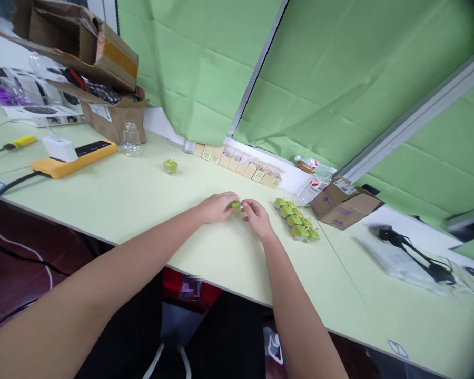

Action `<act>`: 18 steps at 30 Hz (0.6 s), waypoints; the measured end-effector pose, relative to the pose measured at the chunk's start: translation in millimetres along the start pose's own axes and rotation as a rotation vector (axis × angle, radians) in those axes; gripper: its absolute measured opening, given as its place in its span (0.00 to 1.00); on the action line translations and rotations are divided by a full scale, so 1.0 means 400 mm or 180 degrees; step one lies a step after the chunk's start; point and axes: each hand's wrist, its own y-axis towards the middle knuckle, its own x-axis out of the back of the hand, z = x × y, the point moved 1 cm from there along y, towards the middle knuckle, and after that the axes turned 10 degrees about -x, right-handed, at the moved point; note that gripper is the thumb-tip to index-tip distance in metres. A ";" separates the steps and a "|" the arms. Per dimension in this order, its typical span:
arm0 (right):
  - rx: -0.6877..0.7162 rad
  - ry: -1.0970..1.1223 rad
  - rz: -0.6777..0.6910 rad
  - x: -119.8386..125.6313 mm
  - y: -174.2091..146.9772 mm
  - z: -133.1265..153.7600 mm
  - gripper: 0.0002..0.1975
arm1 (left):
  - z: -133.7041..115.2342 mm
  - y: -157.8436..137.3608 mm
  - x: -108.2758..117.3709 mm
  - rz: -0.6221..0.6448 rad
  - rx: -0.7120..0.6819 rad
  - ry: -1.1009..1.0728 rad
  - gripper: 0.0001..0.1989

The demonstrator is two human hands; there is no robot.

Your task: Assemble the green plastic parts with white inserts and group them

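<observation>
Over the middle of the table, my left hand [218, 207] is closed around a small green-lidded container [234, 205]. My right hand [256, 216] is at the container's right side, thumb and fingers pinched together close to its edge; what sits between those fingertips is too small to make out. To the right stands a cluster of several similar green-lidded containers [294, 218] with little loops on top and yellowish contents. One more green container [169, 166] stands apart on the left, farther back.
An orange power strip [82, 158], a yellow screwdriver [19, 142], a clear jar [130, 139] and cardboard boxes [114, 118] occupy the left. Small tan boxes [237, 162] line the back. At right are a cardboard box [344, 204], plastic bottles [314, 187] and a black strapped device [414, 252].
</observation>
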 end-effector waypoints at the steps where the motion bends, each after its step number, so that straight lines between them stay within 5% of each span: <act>1: 0.0030 0.0081 0.0095 -0.005 0.000 0.001 0.19 | -0.014 0.000 -0.011 0.0042 -0.0050 -0.0140 0.19; 7: 0.0321 0.0012 0.0139 -0.014 -0.003 0.005 0.15 | -0.029 -0.008 -0.031 -0.0198 0.0283 -0.0593 0.37; 12: 0.0409 0.0000 0.0055 -0.023 -0.010 0.021 0.15 | -0.011 -0.004 -0.033 0.0005 0.0581 -0.0807 0.36; 18: -0.0314 0.1509 -0.0434 0.006 0.011 0.015 0.13 | 0.033 -0.012 -0.014 -0.0079 0.0702 -0.0638 0.30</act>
